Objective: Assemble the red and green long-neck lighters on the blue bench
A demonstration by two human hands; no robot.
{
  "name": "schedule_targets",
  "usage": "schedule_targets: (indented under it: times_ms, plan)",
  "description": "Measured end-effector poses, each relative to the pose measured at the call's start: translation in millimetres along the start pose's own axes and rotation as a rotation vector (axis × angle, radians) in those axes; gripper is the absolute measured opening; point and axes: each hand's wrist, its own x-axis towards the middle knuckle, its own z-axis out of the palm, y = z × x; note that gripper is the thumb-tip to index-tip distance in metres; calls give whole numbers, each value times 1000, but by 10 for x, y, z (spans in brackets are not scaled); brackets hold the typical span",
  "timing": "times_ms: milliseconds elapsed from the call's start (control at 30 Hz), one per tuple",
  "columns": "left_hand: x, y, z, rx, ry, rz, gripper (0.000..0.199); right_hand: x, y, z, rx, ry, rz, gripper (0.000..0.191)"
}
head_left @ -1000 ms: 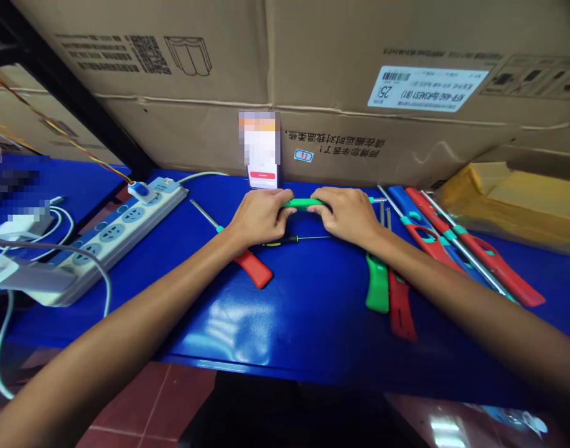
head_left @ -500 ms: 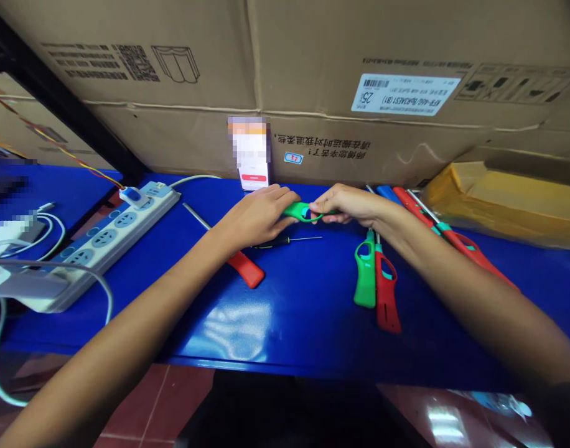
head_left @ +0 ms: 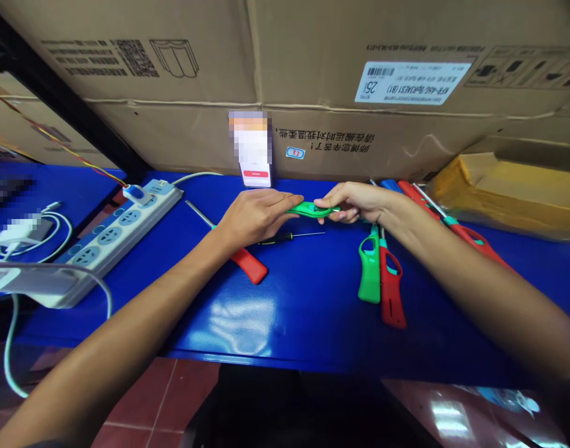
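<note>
Both hands hold one green long-nosed lighter (head_left: pixel 308 209) sideways above the blue table. My left hand (head_left: pixel 259 214) is closed around its handle end, fingers over the top. My right hand (head_left: pixel 353 202) pinches it by the trigger guard. Below my left hand lies a red lighter (head_left: pixel 251 266), its metal tube pointing up and left. A thin screwdriver (head_left: pixel 285 238) with a black and yellow handle lies partly behind the left hand. Under my right wrist rest another green lighter (head_left: pixel 369 274) and a red lighter (head_left: pixel 392 292), side by side.
A white power strip (head_left: pixel 112 239) with a plug and cables lies at the left. A phone (head_left: pixel 253 152) leans on the large cardboard box (head_left: pixel 196 130) at the back. More lighters (head_left: pixel 474 239) lie beyond my right forearm, beside an open cardboard box (head_left: pixel 523 196).
The green lighter has turned slightly in my hands, and more of its guard shows beside my right fingers. The camera view has shifted a little.
</note>
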Motion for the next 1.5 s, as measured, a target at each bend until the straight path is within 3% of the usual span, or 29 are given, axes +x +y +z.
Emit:
schedule_targets:
  times_ms: [100,267,467,667,867,1033,1233,1400,1500]
  plan:
    - [4,6,19,-49,-10,-34,33,45,45,-43,-10,-35,15,38]
    - [31,-76,-76,-327,-89,-143,35,62,64,-44,13,-55,19,38]
    - [38,-66,-154,-543,23,-466,42,-27,-14,-29,24,-20,-9,34]
    - [35,-61,-131,-699,120,-575,47,-85,-47,-52,27,13,-4,36]
    - [26,-147,-239,-694,124,-564,51,-121,-50,-90,34,19,-5,36]
    - [66,-104,-329,-531,146,-481,44,-123,-43,-106,27,-2,-1,36]
    - [74,-30,-299,-399,194,-388,35,-159,-55,-107,-3,16,1,37]
    - [34,-82,-257,-364,110,-357,29,-159,-41,-136,-19,32,-5,35]
    - [31,-93,-237,-276,2,-276,23,-123,-29,-121,-28,28,3,36]
